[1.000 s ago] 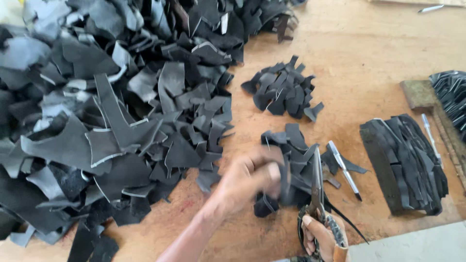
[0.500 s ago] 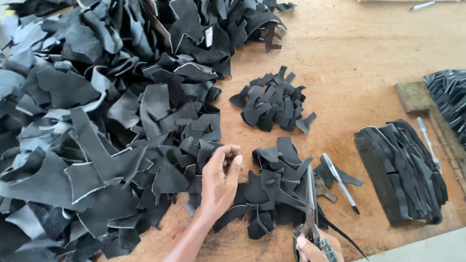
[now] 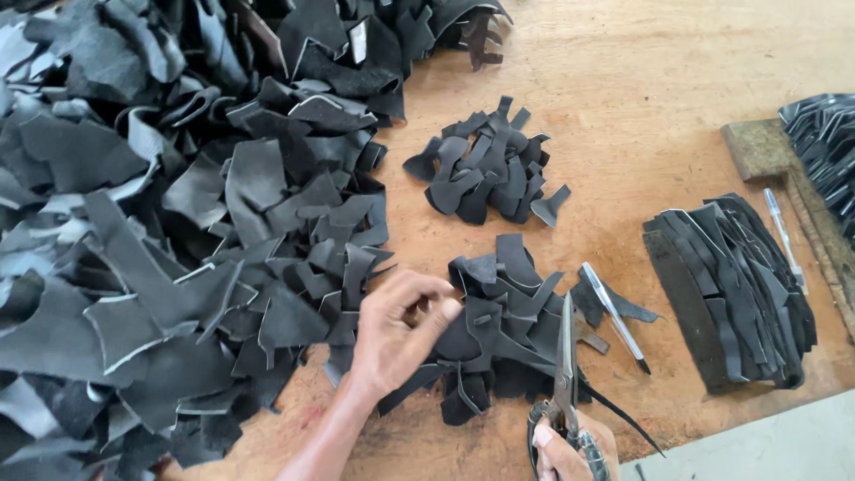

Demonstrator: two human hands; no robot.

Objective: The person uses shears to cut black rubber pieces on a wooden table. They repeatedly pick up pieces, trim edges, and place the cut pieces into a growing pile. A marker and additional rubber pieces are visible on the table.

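Observation:
My left hand (image 3: 401, 331) rests at the left edge of a small heap of cut black scraps (image 3: 508, 321), its fingers curled and its thumb pinched against them on a black scrap. Just left of it lies a big pile of black leather-like offcuts (image 3: 178, 240). At the bottom edge of the view, my right hand (image 3: 563, 452) grips the handles of metal scissors (image 3: 565, 365). Their blades are together, pointing away from me over the small heap.
A second small heap of scraps (image 3: 485, 174) lies farther back on the wooden table (image 3: 641, 98). A silver pen (image 3: 613, 316) lies right of the scissors. At the right are a stack of black strips (image 3: 730, 294), another pen (image 3: 784, 236), a wooden block (image 3: 757, 147) and more strips (image 3: 824, 142).
My left hand has shifted left from the middle of the near heap to its left edge and curled its fingers. The scissors have stayed in my right hand.

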